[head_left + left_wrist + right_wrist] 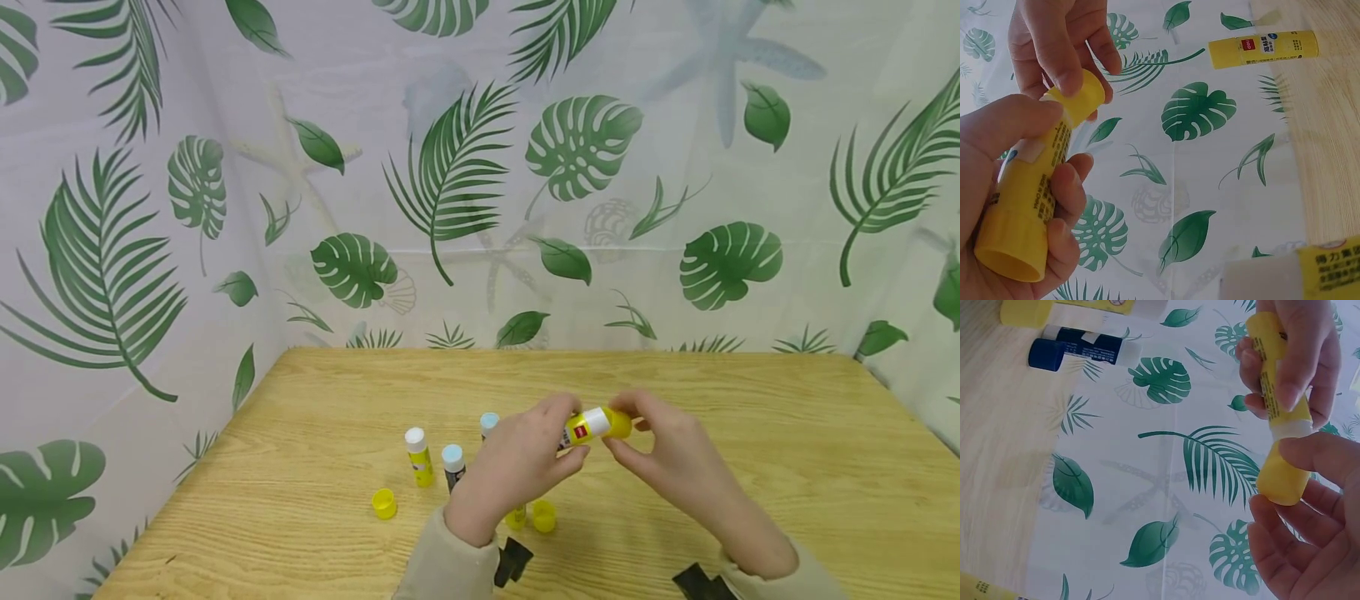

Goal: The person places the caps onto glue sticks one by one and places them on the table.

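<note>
My left hand (525, 450) grips the yellow body of a glue stick (1029, 194), fingers curled round it. The thumb and fingers of my right hand (671, 454) pinch the stick's yellow cap (1285, 475). A white collar (597, 422) shows between body and cap, and the cap sits at a slight angle to it. Whether the cap touches the collar all round I cannot tell. Both hands hold the stick above the table. Behind my left hand, part of a yellow glue stick (516, 518) shows on the table, mostly hidden.
Left of my hands stand a yellow glue stick with white top (420, 458) and dark glue sticks with pale blue tops (453, 458). Loose yellow caps (385, 504) lie on the wooden table (300, 533). The right wrist view shows a navy cap (1046, 354). Leaf-patterned cloth (480, 208) hangs behind.
</note>
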Demonstrator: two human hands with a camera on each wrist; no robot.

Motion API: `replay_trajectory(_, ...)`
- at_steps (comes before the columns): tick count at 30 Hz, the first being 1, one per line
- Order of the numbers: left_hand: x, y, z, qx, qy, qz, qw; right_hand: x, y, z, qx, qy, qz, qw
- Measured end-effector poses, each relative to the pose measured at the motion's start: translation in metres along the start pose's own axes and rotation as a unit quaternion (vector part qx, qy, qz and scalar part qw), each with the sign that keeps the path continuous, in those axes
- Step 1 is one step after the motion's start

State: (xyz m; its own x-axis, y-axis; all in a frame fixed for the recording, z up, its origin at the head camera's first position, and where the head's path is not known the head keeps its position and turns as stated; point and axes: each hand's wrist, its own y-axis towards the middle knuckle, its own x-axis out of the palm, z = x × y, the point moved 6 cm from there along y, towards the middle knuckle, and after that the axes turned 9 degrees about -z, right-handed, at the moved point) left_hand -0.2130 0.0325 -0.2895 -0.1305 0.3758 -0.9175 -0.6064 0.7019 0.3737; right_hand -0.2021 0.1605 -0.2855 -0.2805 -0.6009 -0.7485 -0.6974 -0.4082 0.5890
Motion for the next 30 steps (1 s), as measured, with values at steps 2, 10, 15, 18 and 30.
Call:
replay_trajectory(2,0.0,0.0,0.0,-0.002,0.002,-0.003,1.0,-0.002,0.0,-0.002,-0.011,-0.011,0.001,1.0)
replay_trajectory(10,-0.002,-0.002,0.001,0.018,0.012,0.009,0.9997,-0.007,-0.002,-0.01,-0.055,-0.027,-0.002,0.998)
replay_trajectory(15,-0.001,-0.002,0.002,0.029,0.014,-0.003,0.9995,-0.007,-0.003,-0.015,-0.093,-0.014,-0.008,0.996)
replay_trajectory(18,0.0,-0.001,0.003,0.032,0.014,-0.01,0.9993,-0.006,-0.003,-0.018,-0.11,-0.003,-0.007,0.994)
replay_trajectory(30,-0.002,-0.002,0.006,0.041,0.023,-0.013,0.9988,-0.007,-0.005,-0.02,-0.133,0.013,-0.002,0.991)
